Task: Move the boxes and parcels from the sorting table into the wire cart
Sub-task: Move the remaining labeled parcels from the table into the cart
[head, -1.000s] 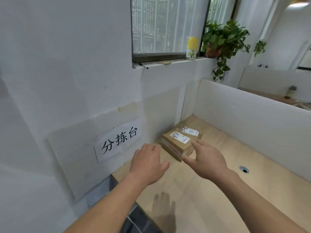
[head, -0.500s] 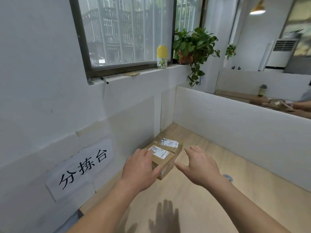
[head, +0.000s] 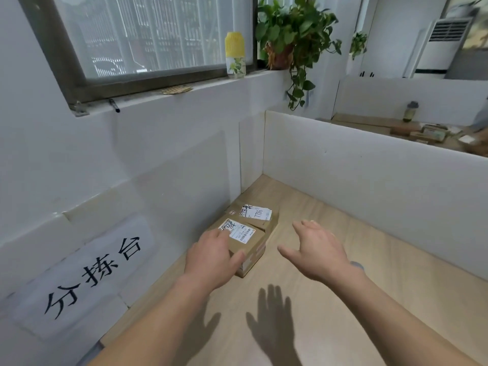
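Observation:
Two small cardboard boxes with white labels lie side by side in the far left corner of the wooden sorting table [head: 401, 276]. My left hand [head: 211, 257] rests on the near box [head: 250, 247], fingers laid over its top and thumb along its near edge. The far box [head: 260, 215] touches the near one and sits against the wall. My right hand [head: 317, 249] hovers to the right of the boxes, fingers spread, touching nothing. The wire cart is out of view.
White partition panels [head: 369, 180] wall the table at the back and left, with a paper sign [head: 92, 273] on the left one. A yellow-capped bottle [head: 235, 54] and a potted plant [head: 290, 30] stand on the window sill. Another desk [head: 422, 130] lies beyond the partition.
Both hands have reached forward to the boxes. My left hand has come down onto the near box; my right hand has spread out beside it. The view has tilted up and right.

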